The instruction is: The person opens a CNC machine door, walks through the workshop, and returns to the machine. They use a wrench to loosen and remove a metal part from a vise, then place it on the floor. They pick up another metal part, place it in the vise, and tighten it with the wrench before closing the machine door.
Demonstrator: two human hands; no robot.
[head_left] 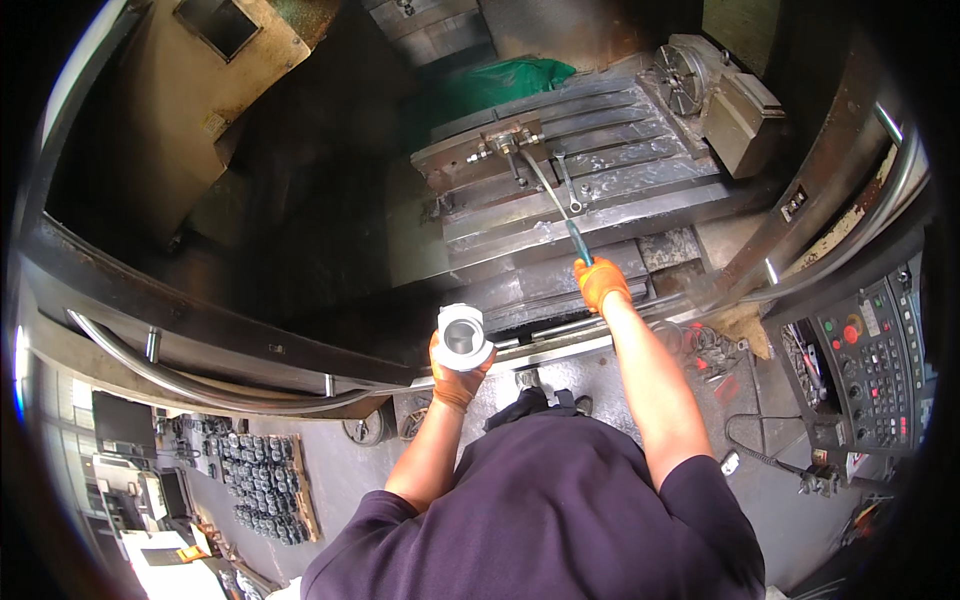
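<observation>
Machine enclosure [200, 330]: dark opening fills the far half of the view; its near sill runs left to right just beyond both hands. Open, unlit room lies to the far left of the slotted table.
Slotted table [600, 190]: grey metal, long grooves running left-near to right-far. Near edge lies just beyond the right hand; right edge ends close to a round chuck unit [700, 85].
Control panel [870, 360]: at the right rim, buttons facing the person, well apart from both hands.
Floor [590, 375]: grey strip between the sill and the person's body; a pallet of dark parts [262, 485] lies at near left.
Clamp fixture [500, 145]: sits at the far left end of the slotted table, with a spanner [568, 185] lying just to its right.
Long wrench [552, 200]: long axis runs from near right to far left; far end meets the clamp fixture, teal-handled near end is in the right hand.
Metal cylinder [463, 335]: pale, hollow, bore end tilted up toward the camera; held over the sill, left of the right hand and well apart from it.
Left hand [458, 375]: orange glove, closed around the lower part of the metal cylinder from below.
Right hand [600, 283]: orange glove, arm stretched forward, closed around the long wrench handle.
</observation>
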